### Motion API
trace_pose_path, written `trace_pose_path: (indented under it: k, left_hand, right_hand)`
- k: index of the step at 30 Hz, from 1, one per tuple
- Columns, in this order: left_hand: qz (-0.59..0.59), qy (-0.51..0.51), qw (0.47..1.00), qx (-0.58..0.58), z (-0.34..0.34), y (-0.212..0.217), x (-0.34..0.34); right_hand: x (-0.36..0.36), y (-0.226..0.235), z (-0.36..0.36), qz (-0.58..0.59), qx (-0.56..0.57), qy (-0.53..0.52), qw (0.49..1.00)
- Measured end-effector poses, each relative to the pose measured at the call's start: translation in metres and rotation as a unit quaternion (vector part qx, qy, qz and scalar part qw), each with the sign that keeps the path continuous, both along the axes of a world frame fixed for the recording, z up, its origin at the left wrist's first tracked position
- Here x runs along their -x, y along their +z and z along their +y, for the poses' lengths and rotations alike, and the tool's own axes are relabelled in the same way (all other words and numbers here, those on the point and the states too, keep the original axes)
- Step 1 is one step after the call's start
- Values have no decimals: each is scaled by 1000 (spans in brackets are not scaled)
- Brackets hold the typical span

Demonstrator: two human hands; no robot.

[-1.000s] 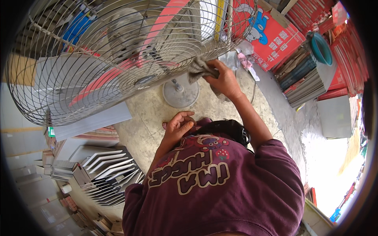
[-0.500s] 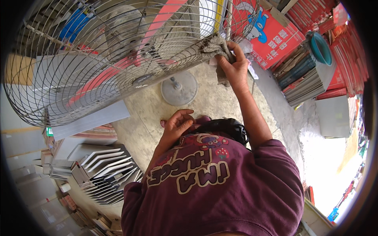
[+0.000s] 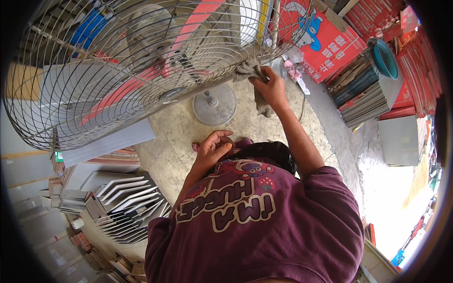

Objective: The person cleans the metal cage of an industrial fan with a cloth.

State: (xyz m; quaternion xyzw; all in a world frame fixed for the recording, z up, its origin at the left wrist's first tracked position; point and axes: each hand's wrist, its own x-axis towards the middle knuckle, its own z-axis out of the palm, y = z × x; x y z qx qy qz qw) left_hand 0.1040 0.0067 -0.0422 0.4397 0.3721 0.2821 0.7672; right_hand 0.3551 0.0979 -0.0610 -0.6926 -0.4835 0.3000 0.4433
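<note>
A large pedestal fan with a wire cage (image 3: 141,89) and red blades fills the upper left, its round grey base (image 3: 214,104) on the floor. Pinched in my right hand (image 3: 272,88) is a dirty grey rag (image 3: 249,70), pressed against the cage's right-hand edge. One end of the rag hangs down below my fingers. My left hand (image 3: 214,146) rests in front of my belly, holding nothing, its fingers loosely bent and apart from the thumb. It touches no part of the fan.
A red carton (image 3: 330,52) stands beyond my right hand, beside stacked flat boards (image 3: 361,104) and a teal basin (image 3: 384,59). Left and low, a rack holds upright tile-like panels (image 3: 132,203). A cord (image 3: 303,106) lies on the floor to the right.
My right hand has moved a little down and left along the cage edge with the rag. My left hand and the fan stay nearly as they were.
</note>
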Motion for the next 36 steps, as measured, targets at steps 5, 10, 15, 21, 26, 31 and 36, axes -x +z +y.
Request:
trace_pose_path:
  k: [5, 10, 15, 21, 26, 31, 36]
  left_hand:
    - [5, 1, 1000, 6, -1, 1, -1]
    - [16, -5, 1000, -12, -1, -1, 0]
    - [7, 5, 1000, -8, -3, 0, 2]
    - [12, 7, 1000, 0, -5, 2, 4]
    - [12, 3, 1000, 1, -4, 0, 5]
    - [8, 5, 1000, 3, -5, 1, 4]
    - [7, 4, 1000, -13, -4, 0, 5]
  right_hand:
    - [11, 20, -20, -47, -79, 119, 989]
    - [24, 70, -21, 2, -183, 158, 970]
    - [24, 60, -3, 128, -170, 66, 975]
    - [16, 2, 8, 140, -101, 24, 985]
    - [18, -8, 1, 67, -7, 66, 996]
    - [33, 16, -12, 12, -36, 154, 987]
    - [45, 42, -5, 101, -133, 183, 969]
